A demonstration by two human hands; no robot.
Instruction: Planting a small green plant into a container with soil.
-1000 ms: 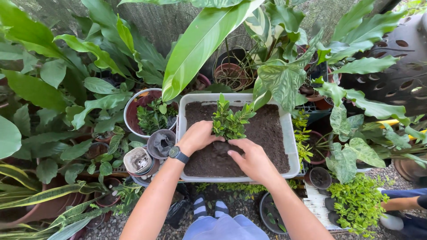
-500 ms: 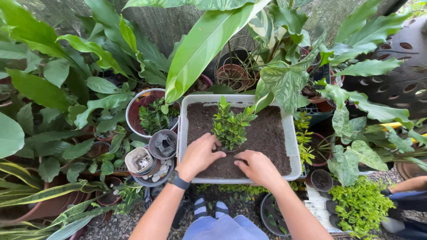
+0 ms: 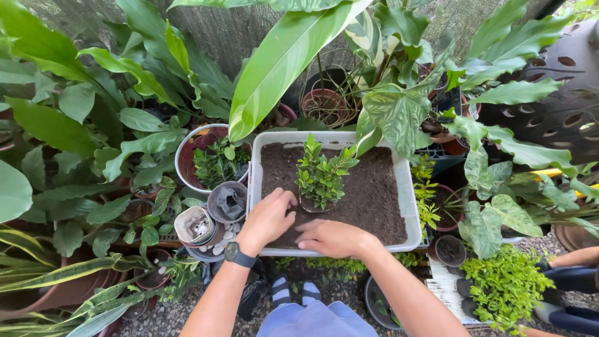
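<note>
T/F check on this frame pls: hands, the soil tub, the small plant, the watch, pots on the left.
1. Both hands rest flat on the soil in the white tub. True: left hand, right hand.
2. The small plant lies uprooted outside the tub. False: it stands upright in the soil.
3. A watch sits on the left wrist. True.
4. The right hand grips the plant's stem. False: it lies on soil in front of the plant.
5. Empty small pots stand left of the tub. True.

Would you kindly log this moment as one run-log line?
left hand: flat on soil | right hand: flat on soil | small plant: upright in white tub
</note>
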